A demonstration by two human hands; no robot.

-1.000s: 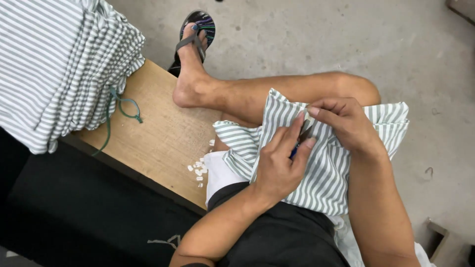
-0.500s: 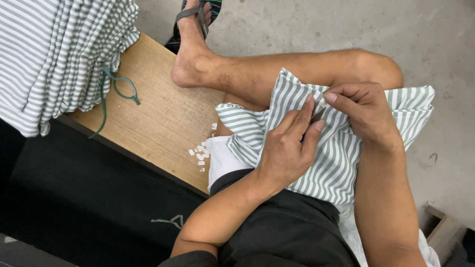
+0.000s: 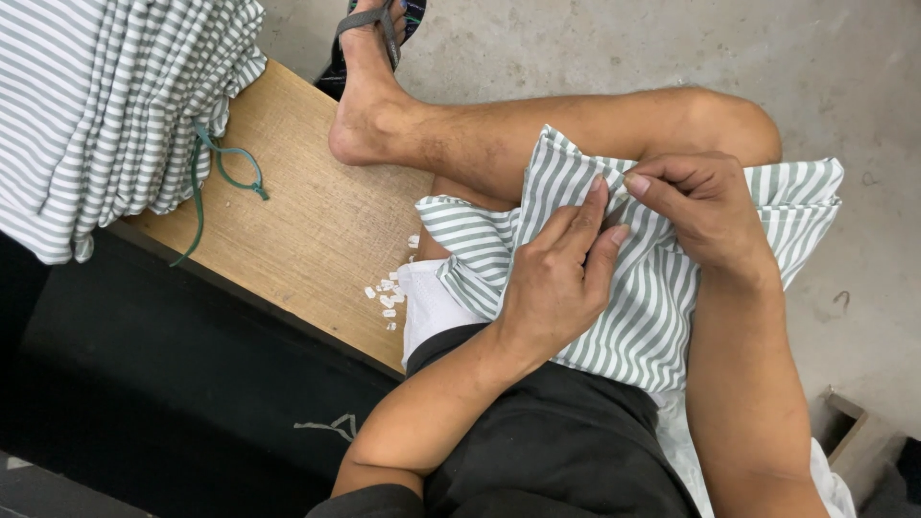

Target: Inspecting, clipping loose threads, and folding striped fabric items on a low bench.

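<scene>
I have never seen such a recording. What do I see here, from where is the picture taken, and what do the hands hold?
There is no machine here. A person wears a camera on the head, and it looks down at their own lap and hands. The left hand and the right hand pinch a striped grey and white cloth that lies over the person's thigh; their fingertips meet at one fold. Beside the leg is a wooden bench. On it lie a stack of similar striped cloths, tied with a green cord, and some small white pieces, too small to identify. One foot wears a sandal and rests on the concrete floor.
</scene>
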